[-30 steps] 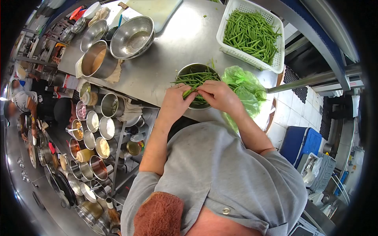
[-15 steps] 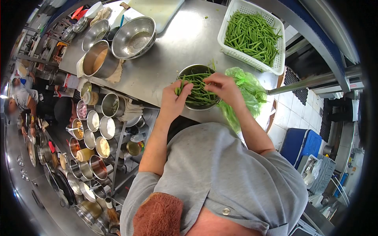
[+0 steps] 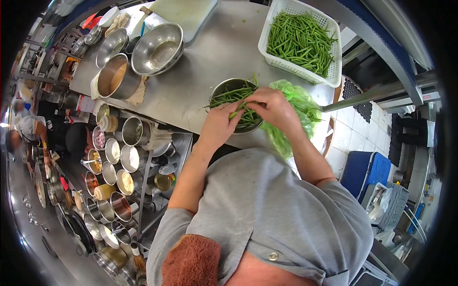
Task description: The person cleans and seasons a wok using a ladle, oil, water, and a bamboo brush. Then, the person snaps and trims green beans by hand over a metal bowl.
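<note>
Over a round metal pot [image 3: 224, 86] of green beans [image 3: 230, 97], my two hands meet close together. My left hand [image 3: 219, 125] is closed, with green beans between its thumb and fingers. Pinching at the same beans from the other side is my right hand [image 3: 275, 110]; its fingertips partly hide them. More beans lie loose in the pot, some sticking out past the rim. Beside my right wrist is a crumpled green plastic bag [image 3: 298, 105] with a few beans showing at its edge.
A white perforated basket [image 3: 300, 71] heaped with beans stands at the back right of the steel table [image 3: 205, 71]. To the left are a colander [image 3: 157, 50], a deep pot [image 3: 117, 78] and a cutting board [image 3: 183, 16]. Food containers fill the lower left; another person [image 3: 31, 128] stands beyond.
My left hand has moved right and up toward my right hand, so the fingertips now come together at the beans. The view has shifted slightly.
</note>
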`<action>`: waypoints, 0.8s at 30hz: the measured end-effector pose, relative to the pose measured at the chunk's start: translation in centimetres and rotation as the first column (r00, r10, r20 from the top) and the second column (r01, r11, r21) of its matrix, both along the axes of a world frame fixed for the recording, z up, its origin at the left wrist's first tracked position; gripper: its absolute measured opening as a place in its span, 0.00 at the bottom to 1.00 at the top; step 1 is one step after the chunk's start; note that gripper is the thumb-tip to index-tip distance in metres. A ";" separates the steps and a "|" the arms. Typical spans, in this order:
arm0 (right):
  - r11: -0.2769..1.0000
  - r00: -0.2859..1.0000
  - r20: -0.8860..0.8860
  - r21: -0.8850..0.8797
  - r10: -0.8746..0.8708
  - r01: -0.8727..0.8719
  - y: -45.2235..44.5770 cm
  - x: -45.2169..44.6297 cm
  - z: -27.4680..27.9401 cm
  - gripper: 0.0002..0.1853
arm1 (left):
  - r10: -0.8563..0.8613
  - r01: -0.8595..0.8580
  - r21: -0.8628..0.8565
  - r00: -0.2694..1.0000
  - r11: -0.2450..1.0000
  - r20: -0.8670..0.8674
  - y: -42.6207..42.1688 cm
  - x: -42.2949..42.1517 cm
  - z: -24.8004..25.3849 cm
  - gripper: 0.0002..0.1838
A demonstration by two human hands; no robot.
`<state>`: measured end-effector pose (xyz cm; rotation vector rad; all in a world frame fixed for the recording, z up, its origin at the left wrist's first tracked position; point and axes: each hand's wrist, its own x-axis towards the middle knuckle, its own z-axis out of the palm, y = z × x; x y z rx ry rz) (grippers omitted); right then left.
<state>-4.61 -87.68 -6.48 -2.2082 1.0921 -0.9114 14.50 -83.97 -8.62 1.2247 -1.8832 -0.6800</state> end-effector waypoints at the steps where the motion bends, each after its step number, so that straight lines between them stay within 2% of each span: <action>1: 0.999 0.998 0.051 -0.014 0.042 -0.041 -0.1 0.1 -0.4 0.05 | -0.003 0.004 -0.032 0.999 0.999 0.033 -0.1 -0.1 -0.4 0.10; 3: 0.996 0.991 0.102 -0.030 0.086 -0.083 0.0 0.0 -0.5 0.06 | -0.002 0.007 -0.064 0.998 0.998 0.068 -0.2 0.1 -0.7 0.10; 5: 0.993 0.999 -0.023 -0.113 -0.039 0.036 0.3 -0.6 0.0 0.05 | 0.099 -0.098 -0.019 0.977 0.995 0.189 0.0 0.7 -0.3 0.09; 12: 0.995 0.987 -0.157 -0.085 0.040 -0.053 0.9 -0.8 -0.5 0.02 | 0.096 -0.099 -0.004 0.955 0.995 0.279 0.2 0.8 0.5 0.08; 14: 0.993 0.991 0.063 -0.018 0.114 -0.113 0.8 -0.3 -1.0 0.03 | 0.045 -0.038 -0.045 0.984 0.998 0.172 0.1 0.6 -0.1 0.07; 15: 0.993 0.991 0.062 -0.017 0.119 -0.118 0.9 -0.2 -1.5 0.03 | 0.049 -0.042 -0.045 0.984 0.998 0.170 0.1 0.5 -0.1 0.07; 17: 0.940 0.869 0.490 0.326 -0.075 -0.102 1.1 0.2 -2.5 0.04 | 0.046 -0.044 -0.050 0.997 0.998 0.055 0.2 0.4 0.0 0.07; 18: 0.939 0.869 0.489 0.326 -0.074 -0.104 0.8 -0.3 -3.1 0.04 | 0.049 -0.046 -0.049 0.997 0.998 0.055 0.3 0.4 0.3 0.07; 20: 0.778 0.602 0.702 0.595 -0.381 -0.201 -0.3 -1.6 -3.6 0.05 | 0.134 -0.135 -0.003 0.984 0.991 0.121 0.6 0.4 1.2 0.07; 21: 0.779 0.602 0.702 0.594 -0.380 -0.201 -0.6 -1.4 -4.0 0.05 | 0.135 -0.135 -0.004 0.984 0.991 0.120 0.7 0.4 1.4 0.07; 23: 0.944 0.786 0.559 0.319 -0.262 0.088 -0.9 -0.1 -3.8 0.08 | 0.293 -0.250 0.202 0.930 0.947 -0.221 0.8 0.2 1.7 0.07; 24: 0.973 0.887 0.427 0.212 -0.174 0.088 -0.7 0.1 -3.2 0.11 | 0.289 -0.246 0.203 0.931 0.948 -0.223 0.6 0.2 1.6 0.07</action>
